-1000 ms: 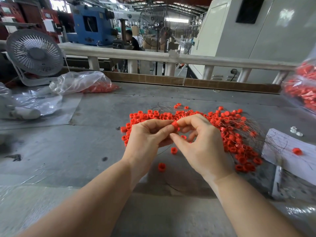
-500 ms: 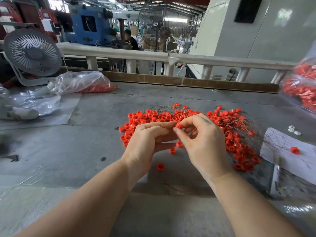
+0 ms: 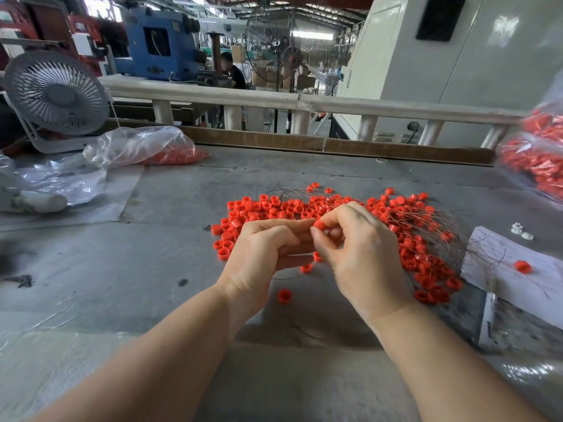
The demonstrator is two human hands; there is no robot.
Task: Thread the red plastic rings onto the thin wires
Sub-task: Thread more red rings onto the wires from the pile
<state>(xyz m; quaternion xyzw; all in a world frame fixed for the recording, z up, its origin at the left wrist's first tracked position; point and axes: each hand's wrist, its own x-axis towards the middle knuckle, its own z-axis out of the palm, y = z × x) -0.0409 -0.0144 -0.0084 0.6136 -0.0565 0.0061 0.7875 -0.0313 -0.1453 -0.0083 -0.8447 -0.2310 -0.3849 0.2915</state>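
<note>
The right hand (image 3: pixel 362 257) is pinching one small red ring (image 3: pixel 320 224) between thumb and forefinger at the centre of the frame, its other fingers curling loosely beneath. The left hand (image 3: pixel 262 254) is meeting it from the left, forefinger lying nearly straight with its tip touching the ring, the lower fingers folding inward; whether they are gripping a wire cannot be told.

Just behind and to the right of the hands, the red plastic rings (image 3: pixel 289 207) are lying in a loose heap: short, smooth, glossy cylinders with open middles, too many to count. Hair-thin thin wires (image 3: pixel 432 217) are fanning through the heap toward the right. Three stray rings are sitting apart below the hands, the nearest (image 3: pixel 284 296) by the left wrist, and one more (image 3: pixel 522 266) is resting on a white paper sheet (image 3: pixel 499 269) at the right edge.

All of it is lying on a dull grey, scuffed table (image 3: pixel 122 269). At upper left a crumpled clear plastic bag (image 3: pixel 137 146) is holding more rings, beside a round grey slatted fan (image 3: pixel 56 92). A second clear bag (image 3: pixel 536 159) of rings is showing at the upper right edge.
</note>
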